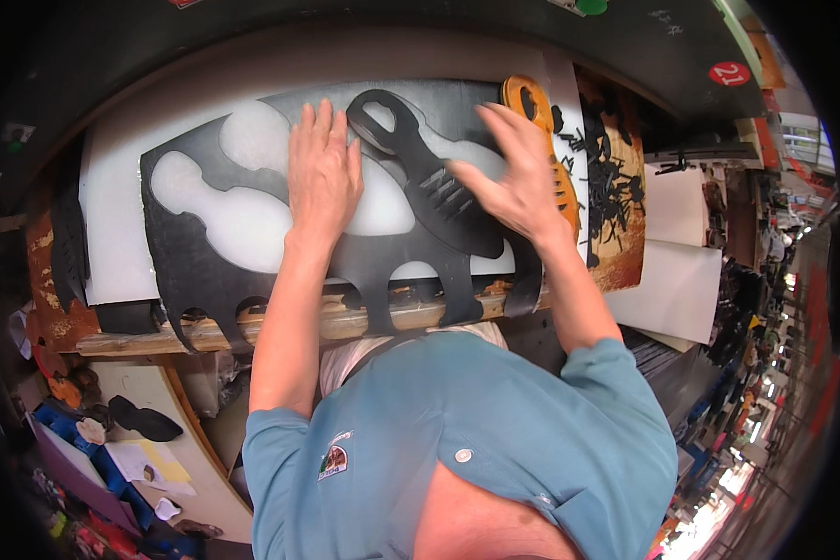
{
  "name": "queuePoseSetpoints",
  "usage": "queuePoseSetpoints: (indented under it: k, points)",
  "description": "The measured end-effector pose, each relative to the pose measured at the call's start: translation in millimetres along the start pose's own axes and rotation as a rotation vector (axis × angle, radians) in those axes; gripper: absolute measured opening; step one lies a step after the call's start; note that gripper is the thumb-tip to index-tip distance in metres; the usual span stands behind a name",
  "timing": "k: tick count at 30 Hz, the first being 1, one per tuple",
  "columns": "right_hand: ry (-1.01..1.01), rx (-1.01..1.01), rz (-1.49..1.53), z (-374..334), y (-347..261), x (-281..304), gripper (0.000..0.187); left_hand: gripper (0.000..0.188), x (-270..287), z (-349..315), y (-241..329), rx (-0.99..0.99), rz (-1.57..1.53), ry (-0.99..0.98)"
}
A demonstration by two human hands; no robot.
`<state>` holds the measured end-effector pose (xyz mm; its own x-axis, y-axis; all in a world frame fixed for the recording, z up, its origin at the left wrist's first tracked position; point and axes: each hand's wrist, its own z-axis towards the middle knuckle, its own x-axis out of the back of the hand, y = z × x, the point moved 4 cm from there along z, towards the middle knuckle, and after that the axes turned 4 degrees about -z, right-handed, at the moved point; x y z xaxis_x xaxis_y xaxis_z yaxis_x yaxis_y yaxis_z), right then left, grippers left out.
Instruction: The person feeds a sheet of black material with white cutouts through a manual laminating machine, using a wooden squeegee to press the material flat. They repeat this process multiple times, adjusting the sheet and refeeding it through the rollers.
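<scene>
A black sheet (187, 243) with several shoe-part-shaped holes lies on a white board (112, 233). My left hand (325, 173) rests flat on the sheet between the holes, its fingers stretched out. In the middle lies a cut black shoe piece (401, 140) with a loop at its far end and slots in its wide part. My right hand (523, 182), slightly blurred, hovers at that piece's right side with thumb and fingers apart. Its thumb tip is by the slots; whether it touches them I cannot tell. An orange cutting die (560, 182) of similar outline stands just beyond this hand, partly hidden by it.
Thin black scraps (616, 187) litter the board's right side. Farther right are white sheets (672, 289). A dark machine beam (392, 28) spans the far side. On a lower left side table (121, 383) lie a dark sole-shaped piece (145, 418) and papers (154, 467).
</scene>
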<state>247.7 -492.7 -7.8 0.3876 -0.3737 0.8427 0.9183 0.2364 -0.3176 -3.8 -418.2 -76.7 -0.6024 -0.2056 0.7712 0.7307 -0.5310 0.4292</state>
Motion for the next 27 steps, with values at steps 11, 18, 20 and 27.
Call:
queuePoseSetpoints:
  k: [11,18,20,27]
  points:
    - [-0.134,-0.052,0.339,44.4,-21.9,-59.3,0.022,0.041,-2.5,1.7,-1.1,0.015,0.015,0.009]
    - [0.325,-0.558,0.985,28.8,8.4,58.0,0.036,0.050,4.5,12.1,6.7,0.054,0.024,-0.095]
    - [0.269,-0.576,0.984,28.9,-10.3,48.8,0.038,0.059,15.7,12.3,17.8,0.137,-0.022,-0.237]
    - [0.161,-0.523,1.236,53.3,-95.0,-28.4,0.036,0.029,75.3,-56.9,76.2,0.425,-1.046,-0.273]
